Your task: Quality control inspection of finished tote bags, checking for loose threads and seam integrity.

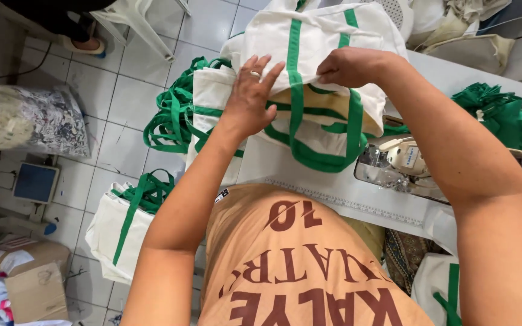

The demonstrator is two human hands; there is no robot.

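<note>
The white bag (321, 36) with green straps hangs over the tabletop (357, 196), long axis near-to-far. The right hand (348, 66) pinches its fold; the left hand (250, 96) lies spread against it. A cardboard box (34, 290) sits near left.

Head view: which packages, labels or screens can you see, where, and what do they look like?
Cardboard box: bottom left floor, brown, open.
Clear plastic bag: left floor, bulging with mixed scraps.
Scale screen: left floor, blue square panel.
Machine label: on sewing machine, small, white.
</note>
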